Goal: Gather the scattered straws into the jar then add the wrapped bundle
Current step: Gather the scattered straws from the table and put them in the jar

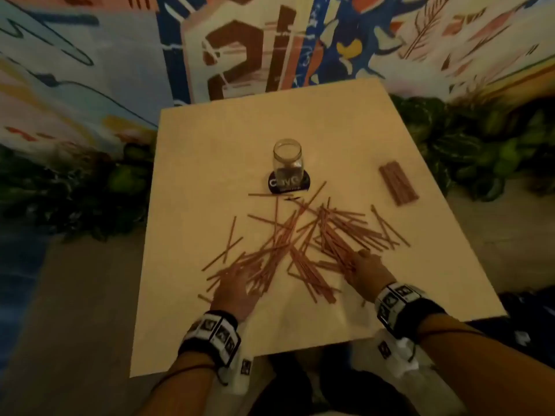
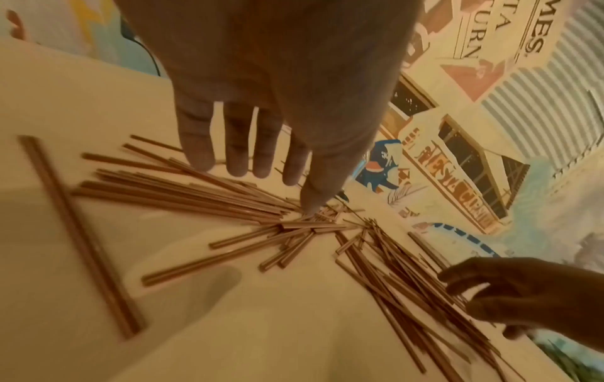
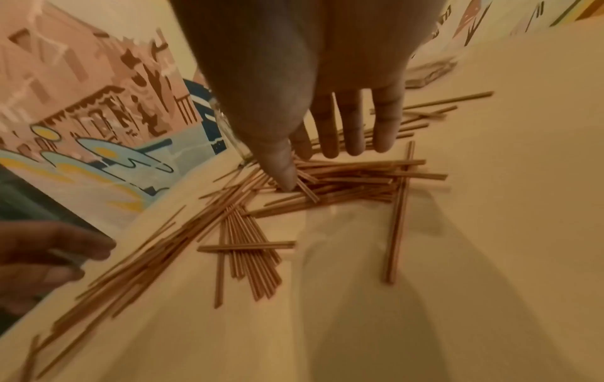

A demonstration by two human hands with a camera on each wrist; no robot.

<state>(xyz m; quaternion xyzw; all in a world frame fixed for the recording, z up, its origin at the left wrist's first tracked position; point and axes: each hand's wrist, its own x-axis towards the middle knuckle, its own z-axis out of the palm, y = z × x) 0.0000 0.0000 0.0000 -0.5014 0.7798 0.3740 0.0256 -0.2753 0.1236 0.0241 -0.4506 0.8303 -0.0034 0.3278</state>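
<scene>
Several thin brown straws (image 1: 303, 244) lie scattered across the near half of the pale table (image 1: 210, 145). An empty glass jar (image 1: 287, 159) stands upright on a round black coaster (image 1: 289, 183) just beyond them. The wrapped bundle (image 1: 398, 183) lies flat at the right, apart from the loose straws. My left hand (image 1: 232, 283) rests on the left clump with straight, spread fingers (image 2: 199, 144) and the thumb tip on the straws (image 2: 229, 204). My right hand (image 1: 362, 267) lies on the right clump, fingers (image 3: 385, 124) straight, thumb tip touching the straws (image 3: 343, 181). Neither hand holds anything.
The table is small; its near edge (image 1: 300, 352) runs just ahead of my wrists. Green foliage (image 1: 468, 145) lines both sides below a painted mural wall (image 1: 270, 49). One long straw (image 2: 78, 232) lies apart at the left.
</scene>
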